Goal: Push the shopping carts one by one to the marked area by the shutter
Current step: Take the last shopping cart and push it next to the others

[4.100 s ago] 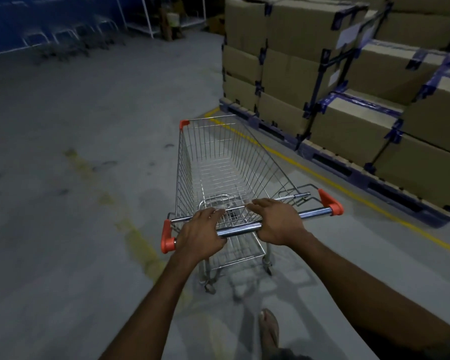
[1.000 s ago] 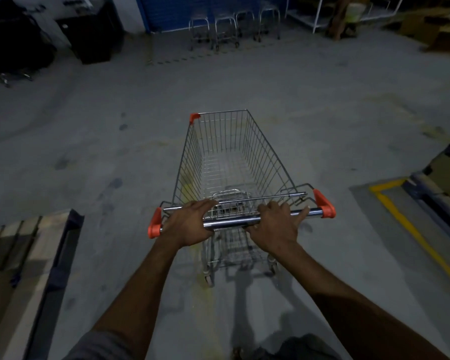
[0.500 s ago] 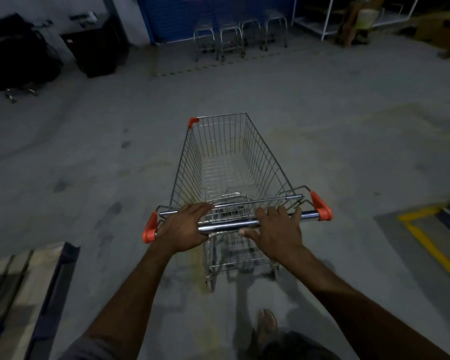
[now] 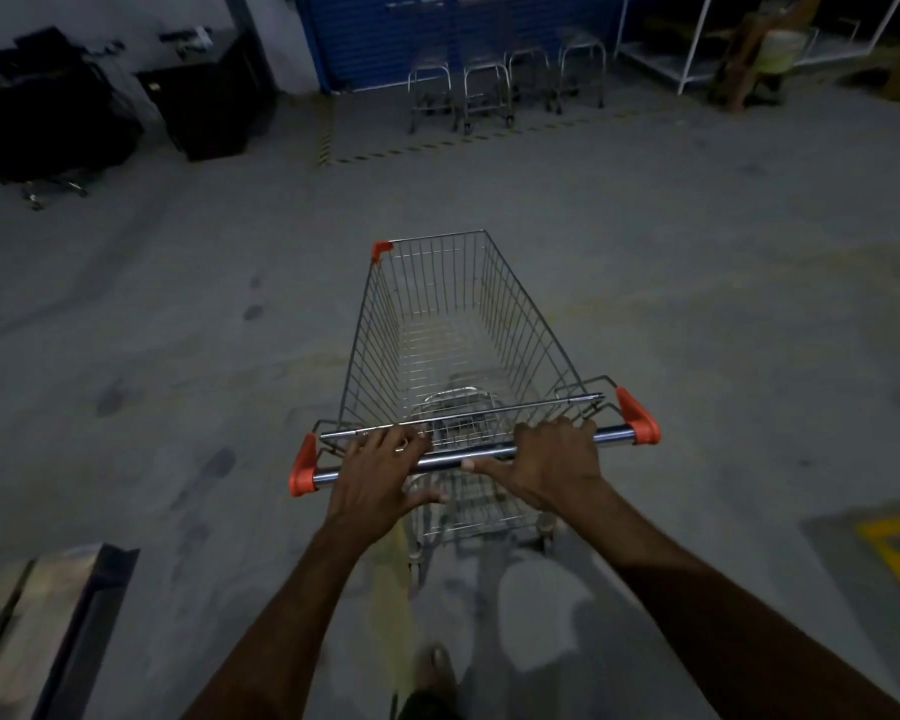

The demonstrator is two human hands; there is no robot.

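A dim warehouse, grey concrete floor (image 4: 697, 283) stained and scuffed, and at the far edge a blue shutter (image 4: 385, 39) closes the back wall. Starting at the floor's near-left corner: a wooden pallet (image 4: 32, 615) with a dark edge lies flat. Up at the far-left corner sit dark cabinets (image 4: 204, 96) against the pale wall. A striped floor marking (image 4: 385, 150) runs along the floor in front of the shutter, and inside it stand the parked carts (image 4: 489, 90), a row of them side by side, touching or nearly so.

Centre floor now: the shopping cart (image 4: 463, 330), wire basket empty, orange corner cap at its far left, nose pointing toward the shutter but well apart from the marked zone. The left hand (image 4: 380, 470) lies over the handle bar (image 4: 468, 454) near the left orange end cap, fingers spread on top, thumb hanging loose below, more a press than a clench. The right hand (image 4: 552, 465) sits further right on the bar, fingers curled over it, thumb stretched along the bar's near side. A foot (image 4: 432, 662) shows at the near edge.

On the right, a white shelving frame (image 4: 697, 54) stands at the far-right corner, and yellow floor tape (image 4: 894, 553) angles along the right edge.
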